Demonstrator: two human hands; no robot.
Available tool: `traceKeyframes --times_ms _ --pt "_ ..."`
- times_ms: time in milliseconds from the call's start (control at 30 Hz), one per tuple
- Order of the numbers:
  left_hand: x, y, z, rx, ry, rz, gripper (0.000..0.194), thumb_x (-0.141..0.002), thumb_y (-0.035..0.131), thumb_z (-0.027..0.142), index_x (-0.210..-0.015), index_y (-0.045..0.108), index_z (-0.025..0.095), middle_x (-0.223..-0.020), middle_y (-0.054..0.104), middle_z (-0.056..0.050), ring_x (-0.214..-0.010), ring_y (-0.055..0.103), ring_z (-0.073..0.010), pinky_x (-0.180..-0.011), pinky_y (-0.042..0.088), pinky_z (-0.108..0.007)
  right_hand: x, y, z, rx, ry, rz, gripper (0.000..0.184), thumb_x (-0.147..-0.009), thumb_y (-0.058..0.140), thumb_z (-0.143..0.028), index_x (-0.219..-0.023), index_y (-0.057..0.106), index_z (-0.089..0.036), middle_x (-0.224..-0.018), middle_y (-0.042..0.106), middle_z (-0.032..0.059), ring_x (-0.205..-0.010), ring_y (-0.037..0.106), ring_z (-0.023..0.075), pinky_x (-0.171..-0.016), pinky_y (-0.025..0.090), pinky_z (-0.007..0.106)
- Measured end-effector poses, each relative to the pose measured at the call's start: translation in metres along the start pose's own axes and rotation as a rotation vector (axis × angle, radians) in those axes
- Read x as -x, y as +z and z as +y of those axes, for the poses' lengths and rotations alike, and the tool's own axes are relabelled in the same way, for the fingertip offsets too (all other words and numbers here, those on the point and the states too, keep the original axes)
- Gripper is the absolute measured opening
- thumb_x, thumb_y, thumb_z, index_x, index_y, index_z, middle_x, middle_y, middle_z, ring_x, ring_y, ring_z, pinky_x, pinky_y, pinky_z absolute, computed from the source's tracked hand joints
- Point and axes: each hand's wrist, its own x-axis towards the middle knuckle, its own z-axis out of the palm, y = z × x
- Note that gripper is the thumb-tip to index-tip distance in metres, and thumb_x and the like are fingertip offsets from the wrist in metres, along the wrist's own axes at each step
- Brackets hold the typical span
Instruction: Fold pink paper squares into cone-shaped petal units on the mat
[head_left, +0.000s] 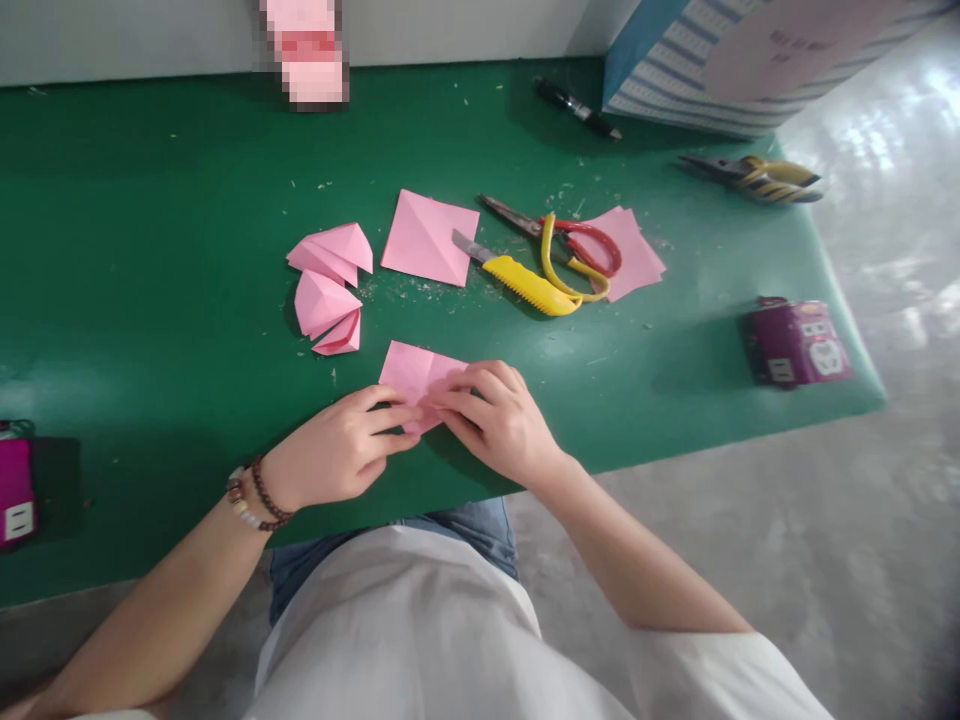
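Observation:
A square of pink paper [410, 370] with crease lines lies near the front edge of the green table. My left hand [337, 445], a beaded bracelet at its wrist, holds the paper's near left side with the fingers over it. At the paper's right part, my right hand [502, 420] pinches it between thumb and fingers, partly hiding that side. Beyond my left hand sit several folded pink paper pieces [328, 300]. A creased pink square [427, 240] lies farther back, with the blade tip of a yellow-handled utility knife [529, 285] over its right edge.
Red-and-yellow-handled scissors [555, 240] rest partly on more pink sheets [637, 255]. A black pen [577, 108], yellow-and-black pliers [757, 178] and a striped box [690, 70] are at the back right. Purple boxes stand at right [799, 342] and left [15, 490].

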Motion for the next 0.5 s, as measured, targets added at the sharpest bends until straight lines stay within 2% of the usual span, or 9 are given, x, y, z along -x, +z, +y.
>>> traceKeyframes --times_ms 100,167,300,500 --pt "0.000 0.000 0.000 0.019 -0.009 -0.003 0.038 -0.084 0.051 0.002 -0.117 0.065 0.014 -0.133 0.061 -0.008 -0.125 0.048 -0.0271 -0.106 0.048 -0.047 0.013 -0.002 -0.022 0.044 0.083 0.098 0.019 -0.090 0.060 -0.021 -0.106 0.070 -0.024 -0.129 0.059 0.0122 -0.132 0.044 0.0343 -0.102 0.043 0.057" --pt "0.000 0.001 0.000 0.035 -0.014 -0.009 0.036 -0.086 0.050 0.003 -0.117 0.065 0.014 -0.135 0.060 -0.007 -0.126 0.047 -0.0269 -0.107 0.048 -0.047 0.023 0.001 -0.040 0.051 0.136 0.072 0.021 -0.090 0.059 -0.023 -0.108 0.069 -0.025 -0.138 0.054 0.0105 -0.141 0.033 0.0377 -0.110 0.032 0.065" --pt "0.002 0.001 -0.001 0.037 -0.028 -0.022 0.035 -0.085 0.052 0.003 -0.115 0.066 0.013 -0.136 0.059 -0.008 -0.128 0.045 -0.0288 -0.107 0.047 -0.049 0.036 0.012 -0.063 0.018 0.244 0.026 0.026 -0.093 0.052 -0.022 -0.114 0.069 -0.023 -0.147 0.047 0.0111 -0.147 0.020 0.0397 -0.110 0.029 0.070" --pt "0.002 0.001 0.000 0.030 -0.037 -0.029 0.034 -0.085 0.053 0.004 -0.114 0.067 0.014 -0.134 0.061 -0.008 -0.129 0.045 -0.0282 -0.107 0.047 -0.047 0.034 0.017 -0.062 0.003 0.271 -0.025 0.032 -0.095 0.048 -0.022 -0.122 0.065 -0.018 -0.148 0.046 0.0148 -0.148 0.018 0.0405 -0.108 0.030 0.072"
